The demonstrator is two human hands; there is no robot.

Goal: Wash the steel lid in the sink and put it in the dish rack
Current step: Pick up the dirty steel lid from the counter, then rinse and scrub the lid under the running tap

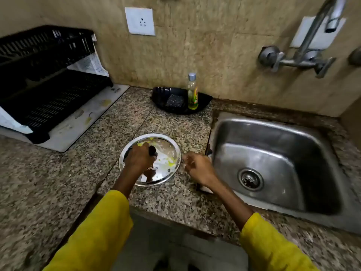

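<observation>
The round steel lid (166, 151), smeared with yellow-green residue, lies on the granite counter (58, 182) just left of the sink. My left hand (138, 158) rests on its centre, fingers closed around the dark knob (152, 150). Beside the lid's right rim, my right hand (197, 168) hovers with its fingers loosely curled and holds nothing. The steel sink (273, 133) is to the right, with a drain (250, 179) in its bottom. A black two-tier dish rack (45, 90) stands on a white mat at the far left.
A black tray (203, 100) at the back wall holds a dark scrub pad (174, 100) and a bottle of yellow dish liquid (192, 92). The wall tap (304, 53) hangs above the sink's far side. A white socket plate (140, 20) is on the wall.
</observation>
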